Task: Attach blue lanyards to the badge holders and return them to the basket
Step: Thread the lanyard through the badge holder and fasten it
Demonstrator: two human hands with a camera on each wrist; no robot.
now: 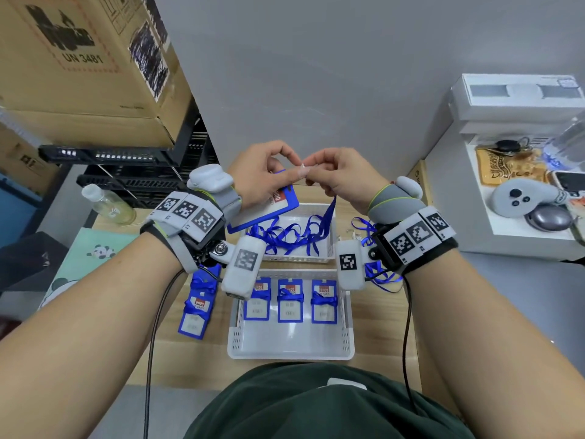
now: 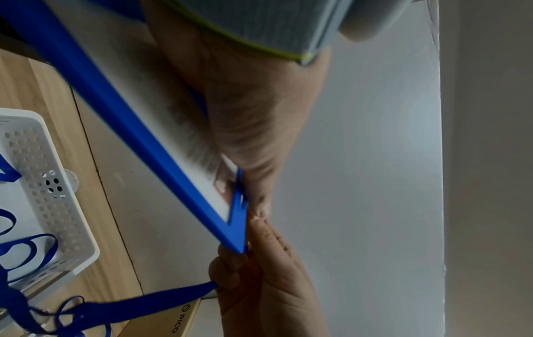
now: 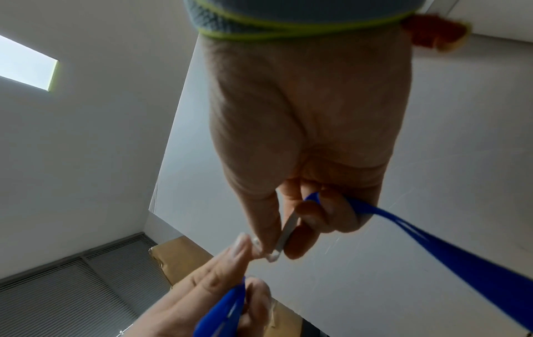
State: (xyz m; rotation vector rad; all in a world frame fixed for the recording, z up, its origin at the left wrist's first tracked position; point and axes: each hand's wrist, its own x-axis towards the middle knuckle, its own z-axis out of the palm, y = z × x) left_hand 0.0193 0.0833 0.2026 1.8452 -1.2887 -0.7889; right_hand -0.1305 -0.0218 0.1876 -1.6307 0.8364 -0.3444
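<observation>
Here the left hand (image 1: 264, 175) pinches a blue badge holder (image 1: 269, 205) while the right hand (image 1: 343, 177) pinches a lanyard (image 1: 329, 213) clip, both raised. Below lies a wooden table (image 1: 196, 350) against a grey wall (image 1: 316, 74).

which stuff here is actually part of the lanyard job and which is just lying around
Part of the job: badge holder in left hand; lanyard in right hand; far basket; near basket.

Lying about: bottle; cardboard box; controller.
</observation>
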